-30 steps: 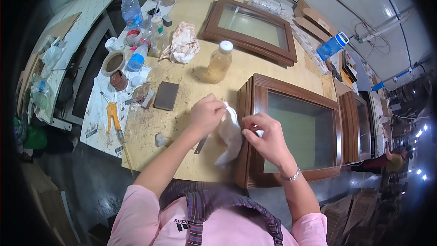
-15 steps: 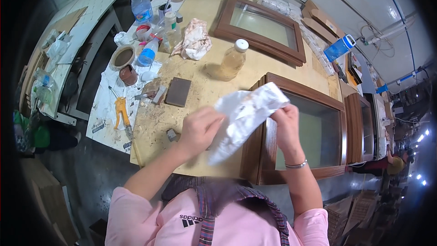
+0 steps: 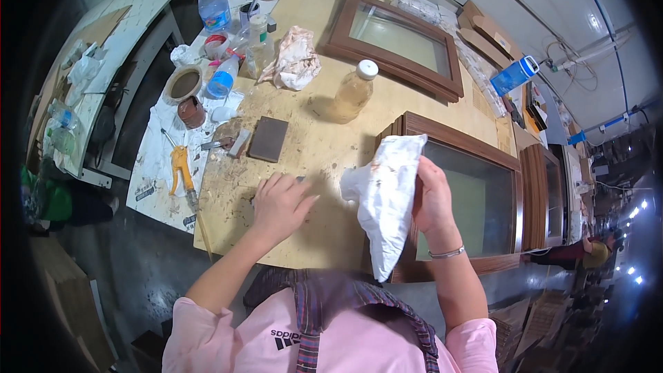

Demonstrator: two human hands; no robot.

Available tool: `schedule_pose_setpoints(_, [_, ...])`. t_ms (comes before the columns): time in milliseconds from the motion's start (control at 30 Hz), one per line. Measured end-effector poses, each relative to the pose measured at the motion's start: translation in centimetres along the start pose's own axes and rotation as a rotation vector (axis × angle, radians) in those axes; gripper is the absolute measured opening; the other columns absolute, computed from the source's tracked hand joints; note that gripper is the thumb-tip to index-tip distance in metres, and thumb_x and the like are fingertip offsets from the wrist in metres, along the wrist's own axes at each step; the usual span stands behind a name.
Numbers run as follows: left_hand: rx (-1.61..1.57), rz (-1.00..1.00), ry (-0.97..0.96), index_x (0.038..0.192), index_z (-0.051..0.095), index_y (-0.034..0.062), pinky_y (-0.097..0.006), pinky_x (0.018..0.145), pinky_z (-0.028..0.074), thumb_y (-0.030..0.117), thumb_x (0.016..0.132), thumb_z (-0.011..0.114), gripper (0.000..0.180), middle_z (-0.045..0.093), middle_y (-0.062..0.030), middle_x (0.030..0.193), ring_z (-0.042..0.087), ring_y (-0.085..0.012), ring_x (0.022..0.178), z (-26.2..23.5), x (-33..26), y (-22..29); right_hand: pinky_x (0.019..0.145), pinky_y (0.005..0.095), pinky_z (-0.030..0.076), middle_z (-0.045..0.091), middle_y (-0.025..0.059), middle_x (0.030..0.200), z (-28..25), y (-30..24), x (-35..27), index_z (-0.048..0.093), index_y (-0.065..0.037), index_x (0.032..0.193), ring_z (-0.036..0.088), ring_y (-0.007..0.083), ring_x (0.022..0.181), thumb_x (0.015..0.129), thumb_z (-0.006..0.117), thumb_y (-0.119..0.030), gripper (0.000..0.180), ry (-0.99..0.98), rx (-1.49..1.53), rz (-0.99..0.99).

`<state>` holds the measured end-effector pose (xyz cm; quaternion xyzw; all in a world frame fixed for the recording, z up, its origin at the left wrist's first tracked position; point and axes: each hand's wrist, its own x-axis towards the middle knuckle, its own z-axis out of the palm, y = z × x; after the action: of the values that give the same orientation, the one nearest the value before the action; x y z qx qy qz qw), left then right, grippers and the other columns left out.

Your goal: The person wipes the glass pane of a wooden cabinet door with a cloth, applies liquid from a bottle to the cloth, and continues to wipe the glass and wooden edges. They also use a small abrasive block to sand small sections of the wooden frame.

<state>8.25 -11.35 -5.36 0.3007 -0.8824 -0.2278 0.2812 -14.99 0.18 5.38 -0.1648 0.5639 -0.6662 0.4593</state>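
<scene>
My right hand (image 3: 434, 199) grips a crumpled white cloth (image 3: 388, 193) with brownish stains, which hangs down beside a brown window frame (image 3: 409, 224) with a glass pane. Over the near part of the worktable (image 3: 324, 235) is my left hand (image 3: 282, 206), fingers apart, with no cloth in it. It covers the spot of a small dark piece, so I cannot see whether it touches that. Ahead of it lies a dark brown sanding block (image 3: 268, 139). A bottle of amber liquid with a white cap (image 3: 354, 91) stands farther off.
Another brown glazed frame (image 3: 394, 45) lies at the back. On the left are a crumpled stained rag (image 3: 295, 57), a cup of brown stuff (image 3: 191, 112), a yellow-handled tool (image 3: 181, 169) and several bottles. A blue bottle (image 3: 514, 76) lies at the far right.
My left hand has let go of the cloth and moved left and down to the table. The cloth now hangs from my right hand alone.
</scene>
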Motion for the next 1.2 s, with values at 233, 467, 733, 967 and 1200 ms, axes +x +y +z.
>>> schedule_pose_setpoints(233, [-0.267,0.152,0.135,0.091,0.073,0.0082,-0.038,0.068,0.048,0.018,0.075,0.077,0.019,0.064,-0.0056,0.080,0.062,-0.0262,0.077,-2.6,6.0,6.6,0.066,0.0218,0.048,0.068,0.0005,0.086,0.4,1.3,0.1,0.069,0.000,0.102,0.061,0.0072,0.073,0.100,0.054,-0.016,0.022,-0.149,-0.310,0.010])
schedule_pose_setpoints(467, [-0.791,-0.073,0.199,0.088,0.070,-0.0040,-0.025,0.065,0.047,-0.008,0.081,0.065,0.009,0.066,-0.0048,0.080,0.061,-0.0105,0.073,-5.6,8.4,2.8,0.073,0.0263,0.050,0.068,0.0037,0.088,-1.8,0.9,1.0,0.070,0.008,0.097,0.059,0.0105,0.076,0.098,0.060,-0.010,0.021,-0.129,-0.860,-0.132])
schedule_pose_setpoints(733, [-0.606,-0.012,0.000,0.090,0.069,-0.0031,-0.024,0.058,0.046,-0.001,0.084,0.067,0.007,0.067,-0.0032,0.071,0.058,-0.0061,0.064,-7.2,11.1,6.9,0.078,0.0390,0.053,0.067,0.0173,0.099,5.1,-0.7,0.1,0.069,-0.001,0.111,0.067,0.0330,0.086,0.085,0.070,-0.017,0.031,-0.185,-1.021,-0.440])
schedule_pose_setpoints(967, [-0.518,0.046,-0.319,0.081,0.074,0.0037,-0.035,0.060,0.050,0.017,0.080,0.068,0.014,0.066,-0.0144,0.068,0.065,-0.0256,0.060,-10.0,13.8,8.2,0.077,0.0369,0.051,0.065,0.0158,0.093,4.4,-0.8,2.4,0.069,0.000,0.102,0.064,0.0311,0.086,0.080,0.063,-0.001,0.023,-0.158,-0.888,-0.518])
schedule_pose_setpoints(1200, [0.009,0.267,0.507,0.080,0.071,0.0097,-0.036,0.060,0.050,0.006,0.073,0.077,0.010,0.065,-0.0059,0.078,0.065,-0.0249,0.071,-8.4,15.5,4.9,0.088,0.0328,0.052,0.068,0.0098,0.105,0.4,-1.2,3.0,0.064,0.005,0.111,0.065,0.0185,0.098,0.093,0.056,-0.016,0.029,-0.170,-0.051,0.067])
